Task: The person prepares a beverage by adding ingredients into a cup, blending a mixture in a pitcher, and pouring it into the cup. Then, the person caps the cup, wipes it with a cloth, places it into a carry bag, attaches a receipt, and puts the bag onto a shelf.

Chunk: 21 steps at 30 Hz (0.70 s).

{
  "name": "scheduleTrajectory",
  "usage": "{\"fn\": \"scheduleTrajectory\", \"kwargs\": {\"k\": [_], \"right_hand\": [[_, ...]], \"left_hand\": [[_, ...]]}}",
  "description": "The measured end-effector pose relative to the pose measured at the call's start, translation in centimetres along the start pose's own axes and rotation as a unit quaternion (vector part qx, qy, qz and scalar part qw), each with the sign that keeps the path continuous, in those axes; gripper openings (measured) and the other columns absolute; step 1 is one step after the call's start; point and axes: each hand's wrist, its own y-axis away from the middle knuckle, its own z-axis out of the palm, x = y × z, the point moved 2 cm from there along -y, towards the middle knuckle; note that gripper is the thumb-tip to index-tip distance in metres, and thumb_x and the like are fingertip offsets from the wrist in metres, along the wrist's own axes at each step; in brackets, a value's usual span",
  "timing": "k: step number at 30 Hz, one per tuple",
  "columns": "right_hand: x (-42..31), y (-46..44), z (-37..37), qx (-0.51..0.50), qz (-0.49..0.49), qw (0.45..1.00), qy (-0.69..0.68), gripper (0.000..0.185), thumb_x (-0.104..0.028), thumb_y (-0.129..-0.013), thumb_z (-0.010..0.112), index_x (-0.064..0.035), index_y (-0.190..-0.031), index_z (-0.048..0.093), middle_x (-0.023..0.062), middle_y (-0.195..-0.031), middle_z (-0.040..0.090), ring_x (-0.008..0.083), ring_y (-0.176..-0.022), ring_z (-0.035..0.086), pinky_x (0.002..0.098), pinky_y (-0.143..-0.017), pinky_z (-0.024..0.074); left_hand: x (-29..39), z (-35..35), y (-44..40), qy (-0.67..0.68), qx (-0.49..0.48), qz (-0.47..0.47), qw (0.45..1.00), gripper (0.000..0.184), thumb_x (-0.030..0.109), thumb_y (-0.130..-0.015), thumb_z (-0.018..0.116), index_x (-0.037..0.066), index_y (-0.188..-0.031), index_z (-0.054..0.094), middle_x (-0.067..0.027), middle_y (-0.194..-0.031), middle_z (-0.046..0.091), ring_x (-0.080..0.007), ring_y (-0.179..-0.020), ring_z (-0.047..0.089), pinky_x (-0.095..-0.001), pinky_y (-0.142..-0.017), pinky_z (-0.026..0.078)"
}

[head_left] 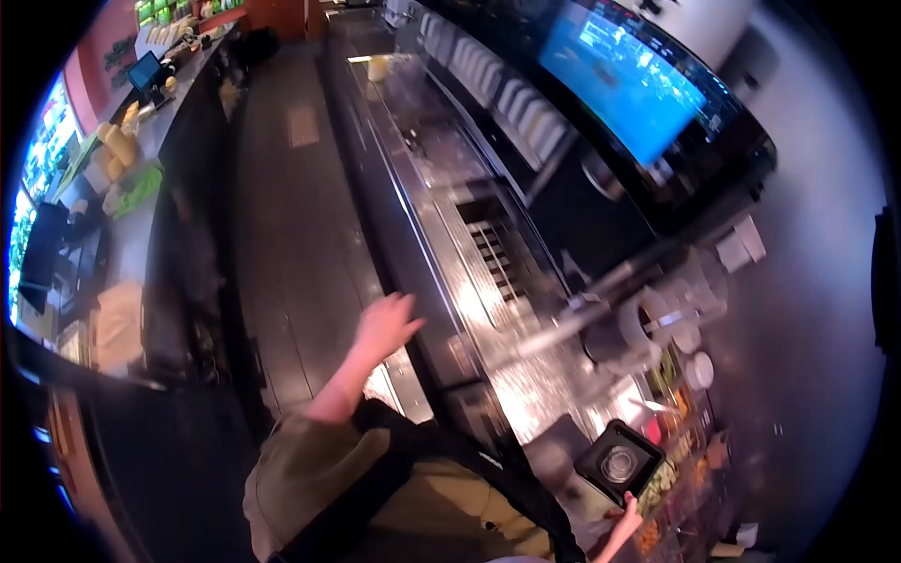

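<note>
My left hand (387, 325) is held out over the front edge of the steel counter, fingers apart, with nothing in it. Down at the right, my right hand (627, 513) has its fingers at the near edge of a black square container (601, 459), gripping it. A round, shiny metallic shape (620, 463) shows in the middle of the container. Just right of it lie pans of cut food (662, 483), with greenish and orange pieces.
The steel counter (502, 342) has a dark slotted grate (493, 253). Grey containers (624, 328) stand to its right. A dark floor aisle (291, 206) runs between this counter and the bar counter (141, 239) at left. A lit screen (619, 84) hangs above.
</note>
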Motion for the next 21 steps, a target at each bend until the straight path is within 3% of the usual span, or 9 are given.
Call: {"fn": "scheduleTrajectory", "kwargs": {"k": [2, 4, 5, 7, 9, 11, 13, 16, 21], "right_hand": [[-0.8, -1.0, 4.4, 0.077, -0.029, 0.995, 0.053, 0.052, -0.036, -0.073, 0.065, 0.0005, -0.039, 0.051, 0.0075, -0.037, 0.044, 0.0172, -0.038, 0.042, 0.0289, -0.048, 0.0366], [-3.6, -1.2, 8.6, 0.054, -0.042, 0.997, 0.041, 0.046, -0.039, -0.076, 0.062, 0.003, -0.057, 0.062, 0.0082, -0.038, 0.045, 0.0172, -0.035, 0.041, 0.0293, -0.045, 0.0367], [-6.4, 0.0, 10.9, 0.04, -0.044, 0.997, 0.049, 0.045, -0.04, -0.077, 0.061, 0.0039, -0.068, 0.066, 0.0082, -0.038, 0.045, 0.0174, -0.035, 0.042, 0.0293, -0.045, 0.0369], [-14.4, 5.4, 17.6, -0.008, 0.001, 1.0, -0.027, 0.046, -0.044, -0.082, 0.058, -0.0015, -0.098, 0.065, 0.007, -0.041, 0.045, 0.0178, -0.036, 0.043, 0.0296, -0.042, 0.0385], [-20.4, 9.1, 24.9, -0.037, 0.021, 0.993, -0.11, 0.034, -0.032, -0.078, 0.064, 0.0018, -0.076, 0.06, 0.0072, -0.051, 0.053, 0.0176, -0.04, 0.048, 0.0287, -0.043, 0.0383], [-21.3, 8.4, 33.0, -0.101, 0.024, 0.972, -0.21, 0.035, -0.032, -0.078, 0.065, 0.0017, -0.083, 0.058, 0.0103, -0.066, 0.06, 0.0181, -0.046, 0.053, 0.0298, -0.045, 0.0409], [-23.7, 8.8, 42.7, -0.179, 0.026, 0.965, -0.188, 0.043, -0.037, -0.079, 0.064, -0.0014, -0.103, 0.056, 0.0086, -0.054, 0.056, 0.0189, -0.042, 0.05, 0.0303, -0.044, 0.0427], [-31.6, 13.3, 56.3, -0.207, 0.004, 0.952, -0.226, 0.033, -0.026, -0.078, 0.065, 0.0031, -0.091, 0.056, 0.0114, -0.077, 0.06, 0.0224, -0.05, 0.058, 0.0308, -0.047, 0.0475], [-41.7, 14.1, 78.2, -0.365, -0.013, 0.901, -0.232, 0.027, -0.023, -0.079, 0.066, 0.0014, -0.069, 0.059, 0.0082, -0.061, 0.059, 0.0144, -0.05, 0.055, 0.0262, -0.048, 0.0461]], "left_hand": [[-13.2, -2.3, 2.8, -0.112, -0.13, -0.145, 0.975, 0.045, 0.037, -0.078, 0.066, 0.006, -0.108, 0.059, -0.0147, -0.108, 0.06, -0.0337, -0.101, 0.058, -0.0422, -0.086, 0.048], [-26.3, -2.5, 5.4, -0.069, -0.286, -0.277, 0.915, 0.054, 0.039, -0.077, 0.066, 0.006, -0.119, 0.057, -0.0187, -0.121, 0.057, -0.032, -0.112, 0.055, -0.0422, -0.093, 0.046], [-31.5, -3.7, 5.0, -0.097, -0.379, -0.275, 0.878, 0.058, 0.049, -0.077, 0.065, 0.002, -0.11, 0.062, -0.0237, -0.103, 0.063, -0.0368, -0.096, 0.061, -0.0438, -0.082, 0.049], [-32.1, -9.8, -1.0, -0.034, -0.35, -0.251, 0.902, 0.059, 0.04, -0.075, 0.069, 0.002, -0.118, 0.057, -0.0218, -0.112, 0.061, -0.0317, -0.101, 0.06, -0.0414, -0.085, 0.049], [-34.7, -11.6, -9.5, 0.11, -0.235, -0.277, 0.925, 0.057, 0.042, -0.074, 0.07, 0.001, -0.112, 0.059, -0.0213, -0.102, 0.064, -0.0324, -0.091, 0.062, -0.039, -0.078, 0.05], [-39.6, -10.2, -20.7, 0.157, -0.044, -0.14, 0.977, 0.051, 0.04, -0.078, 0.067, 0.001, -0.109, 0.056, -0.0208, -0.091, 0.063, -0.0327, -0.087, 0.062, -0.0383, -0.076, 0.05], [-40.0, -12.9, -32.5, 0.164, 0.061, -0.07, 0.982, 0.048, 0.034, -0.081, 0.066, 0.001, -0.112, 0.054, -0.0181, -0.093, 0.065, -0.0314, -0.089, 0.063, -0.0368, -0.078, 0.049], [-41.8, -15.1, -47.2, 0.326, 0.084, -0.031, 0.941, 0.047, 0.033, -0.082, 0.068, 0.001, -0.113, 0.055, -0.0159, -0.098, 0.065, -0.0246, -0.088, 0.065, -0.0343, -0.078, 0.05], [-47.3, -15.7, -62.4, 0.219, 0.034, -0.083, 0.972, 0.066, 0.041, -0.073, 0.075, -0.003, -0.117, 0.051, -0.022, -0.114, 0.055, -0.029, -0.1, 0.059, -0.0356, -0.084, 0.049]]}}
